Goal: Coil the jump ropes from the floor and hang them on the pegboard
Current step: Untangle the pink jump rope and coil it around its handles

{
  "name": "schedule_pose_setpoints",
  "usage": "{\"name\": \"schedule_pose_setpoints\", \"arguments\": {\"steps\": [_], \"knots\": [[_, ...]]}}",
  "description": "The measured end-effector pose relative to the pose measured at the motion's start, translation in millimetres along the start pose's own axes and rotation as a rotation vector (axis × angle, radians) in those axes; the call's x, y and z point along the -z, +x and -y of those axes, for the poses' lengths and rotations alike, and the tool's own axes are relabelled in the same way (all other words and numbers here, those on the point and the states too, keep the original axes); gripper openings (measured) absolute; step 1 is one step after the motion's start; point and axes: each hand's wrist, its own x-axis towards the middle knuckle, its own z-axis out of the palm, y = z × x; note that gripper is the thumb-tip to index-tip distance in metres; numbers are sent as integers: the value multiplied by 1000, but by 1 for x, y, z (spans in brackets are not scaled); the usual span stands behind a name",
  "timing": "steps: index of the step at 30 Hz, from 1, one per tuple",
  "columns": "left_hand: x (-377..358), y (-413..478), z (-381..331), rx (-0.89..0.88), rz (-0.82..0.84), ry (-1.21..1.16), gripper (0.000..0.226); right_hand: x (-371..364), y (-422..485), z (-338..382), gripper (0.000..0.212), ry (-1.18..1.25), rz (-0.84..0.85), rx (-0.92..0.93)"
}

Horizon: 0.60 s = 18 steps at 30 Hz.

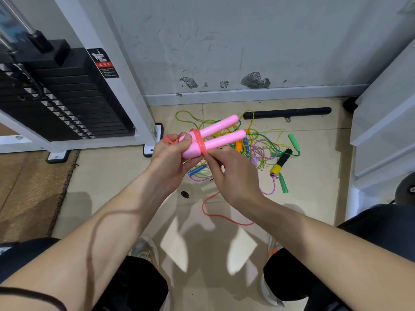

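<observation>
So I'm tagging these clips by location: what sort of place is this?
Most likely a gym or home workout room: a black weight stack in a white machine frame, a black padded bar, and jump ropes tangled on the tiled floor.

A single wide-angle view from the person's head looks forward and steeply down. The left hand (170, 153) and right hand (233, 176) sit close at mid-frame, with the floor (314, 198) beneath them and the wall (247, 41) filling the top.

Handles (221, 134) over rope tangle (266, 151) (on floor (318, 169))
</observation>
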Motion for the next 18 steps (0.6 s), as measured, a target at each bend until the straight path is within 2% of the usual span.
{"name": "schedule_pose_setpoints", "arguments": {"steps": [1, 4, 7, 8, 12, 15, 18], "knots": [[-1, -1, -2, 12, -4, -40, 15, 0, 0, -1, 20, 58, 0, -16], [1, -1, -10, 59, 16, -144, 12, -2, 3, -7, 21, 464, 37, -169], [5, -2, -18, 92, 131, -153, 12, 4, 13, -19, 44, 647, 255, -291], [7, -2, -19, 98, 190, -130, 14, 9, 16, -23, 45, 674, 337, -294], [18, -4, -19, 135, 442, 102, 27, 43, 32, -43, 6, 645, 636, -196], [21, -6, -20, 123, 578, 320, 34, 54, 42, -57, 26, 737, 761, -384], [16, -11, -16, 61, 676, 633, 33, 56, 44, -61, 10, 475, 830, -264]]}}
